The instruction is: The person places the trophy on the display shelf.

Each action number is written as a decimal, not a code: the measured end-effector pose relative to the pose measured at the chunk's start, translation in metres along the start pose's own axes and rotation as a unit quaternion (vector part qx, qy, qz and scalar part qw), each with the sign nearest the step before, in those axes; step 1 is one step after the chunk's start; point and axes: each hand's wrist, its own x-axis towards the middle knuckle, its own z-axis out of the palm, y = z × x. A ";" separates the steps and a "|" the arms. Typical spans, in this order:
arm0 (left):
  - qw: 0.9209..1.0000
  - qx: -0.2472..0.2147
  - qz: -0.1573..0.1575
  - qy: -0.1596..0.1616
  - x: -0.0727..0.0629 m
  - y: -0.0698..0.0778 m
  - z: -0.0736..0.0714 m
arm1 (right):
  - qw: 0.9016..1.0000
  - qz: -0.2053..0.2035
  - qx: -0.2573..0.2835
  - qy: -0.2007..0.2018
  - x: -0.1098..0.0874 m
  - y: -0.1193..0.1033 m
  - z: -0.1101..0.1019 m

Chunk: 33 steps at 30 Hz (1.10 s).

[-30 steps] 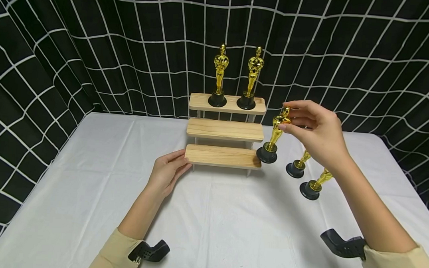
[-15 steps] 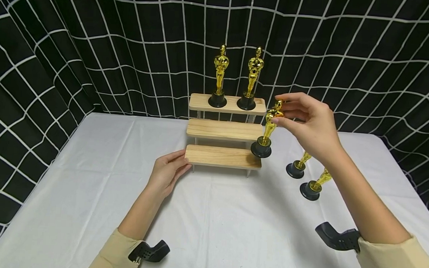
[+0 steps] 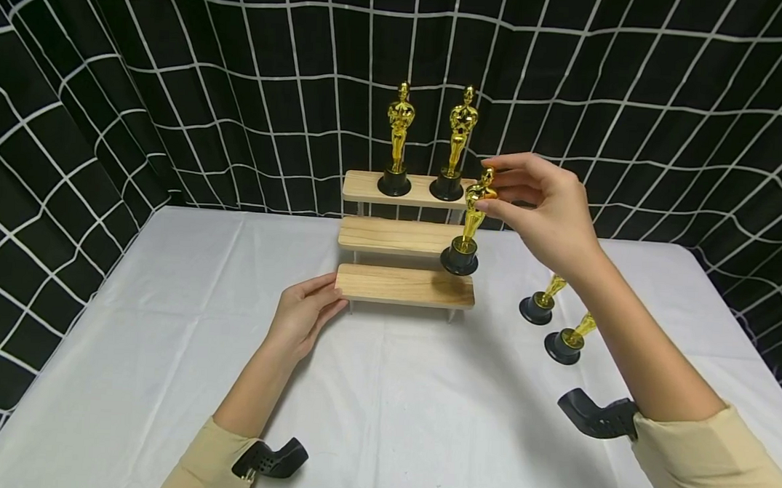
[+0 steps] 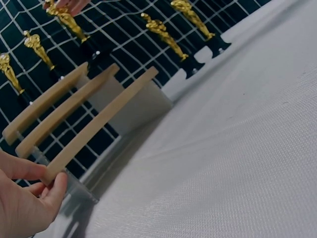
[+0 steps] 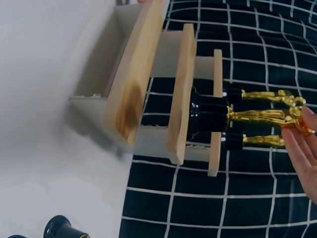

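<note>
A three-tier wooden display stand (image 3: 396,286) is at the middle of the table. My left hand (image 3: 306,313) pinches the left end of its lowest board; the left wrist view shows thumb and fingers on that board end (image 4: 99,121). By its upper body my right hand (image 3: 549,218) holds a gold statuette trophy (image 3: 473,222), slightly tilted. Its black base (image 5: 210,116) is close over the right part of the middle board in the right wrist view. On the top board stand two matching trophies, one left (image 3: 399,131) and one right (image 3: 460,134).
Two more gold trophies with black bases, one farther back (image 3: 537,307) and one nearer (image 3: 565,346), are on the table right of the stand, partly hidden by my right forearm. A white cloth (image 3: 384,411) covers the table. Behind hangs a black curtain (image 3: 240,99) with white grid lines.
My right hand has carried the trophy left and upward, from beside the lowest board's right end to over the middle board. My left hand has kept its hold on the stand.
</note>
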 end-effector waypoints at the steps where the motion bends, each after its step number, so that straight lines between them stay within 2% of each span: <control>1: 1.000 0.000 0.000 0.000 0.000 0.000 0.000 | 1.000 0.001 -0.003 0.000 0.001 -0.001 0.001; 16: 1.000 -0.002 -0.002 0.000 0.000 -0.001 -0.001 | 1.000 0.004 0.002 -0.010 0.017 -0.015 0.016; 33: 1.000 -0.004 -0.003 0.002 0.000 0.000 0.000 | 1.000 0.001 0.018 -0.011 0.033 -0.020 0.037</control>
